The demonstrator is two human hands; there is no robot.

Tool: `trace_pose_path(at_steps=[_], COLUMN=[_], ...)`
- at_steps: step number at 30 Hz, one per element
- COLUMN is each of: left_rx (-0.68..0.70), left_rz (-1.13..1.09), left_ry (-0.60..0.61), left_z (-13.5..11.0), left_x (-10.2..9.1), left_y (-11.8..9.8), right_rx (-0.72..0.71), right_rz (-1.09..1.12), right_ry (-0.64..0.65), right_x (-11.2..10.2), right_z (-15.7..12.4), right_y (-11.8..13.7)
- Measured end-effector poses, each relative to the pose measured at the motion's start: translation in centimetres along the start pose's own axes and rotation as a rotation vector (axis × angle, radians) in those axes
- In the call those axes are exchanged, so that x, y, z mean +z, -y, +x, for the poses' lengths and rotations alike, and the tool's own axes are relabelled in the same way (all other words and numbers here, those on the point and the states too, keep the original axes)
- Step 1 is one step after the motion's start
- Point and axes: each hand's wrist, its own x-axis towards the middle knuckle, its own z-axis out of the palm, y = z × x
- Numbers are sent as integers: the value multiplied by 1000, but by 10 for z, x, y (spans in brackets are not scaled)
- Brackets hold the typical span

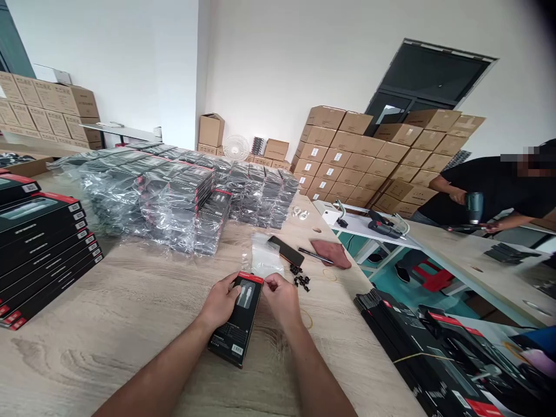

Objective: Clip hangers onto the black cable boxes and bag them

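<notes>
Black box [234,331], red top edge, is right in front of you, tilted over the counter [130,330]. Your left grip [221,302] is closed on its left side, thumb over the window. Your right grip [281,295] is at its top right corner, fingertips together; can't tell if they pinch the box or something small.

Well right of the black box: banded flat cartons [402,341]. Well left of it: stacked retail boxes [43,255], labels facing you. Just beyond its top: clear bag [266,256]. Beyond it to the right: small black parts [302,281], phone [286,252], pen [315,256], dark red cloth [332,253]. Farther beyond it, to the left: plastic-wrapped boxes [174,200]. Far right of it, at another table [460,249], a co-worker [499,185] holds a heat-gun-like tool [475,207]. Farthest beyond it: brown cartons [343,156] and a white fan [236,148].
</notes>
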Motion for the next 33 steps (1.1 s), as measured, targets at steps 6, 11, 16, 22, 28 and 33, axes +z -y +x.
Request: trace_pose_path(at_steps=[6,11,16,22,28,33], left_rx=[-13,-28,-69,-132,25,248], left_rz=[-66,-102,-209,-320,-334,-409], left_ry=[-50,-49,-54,18,-196,-240], left_z=[0,2,5,5,7,-2], left_x=[2,3,5,5,9,0], left_y=[-4,-1,4,3,6,-16], right_rx=[-160,-177,-284,-239,-133,117], right_rz=[-37,22,26,57,270,691], right_ry=[-126,-160,-107,-103,-27,53], right_x=[-1,-4,-8,-9,0,-3], right_z=[1,4,9,9,6,6], right_y=[5,9,15,16,22,34])
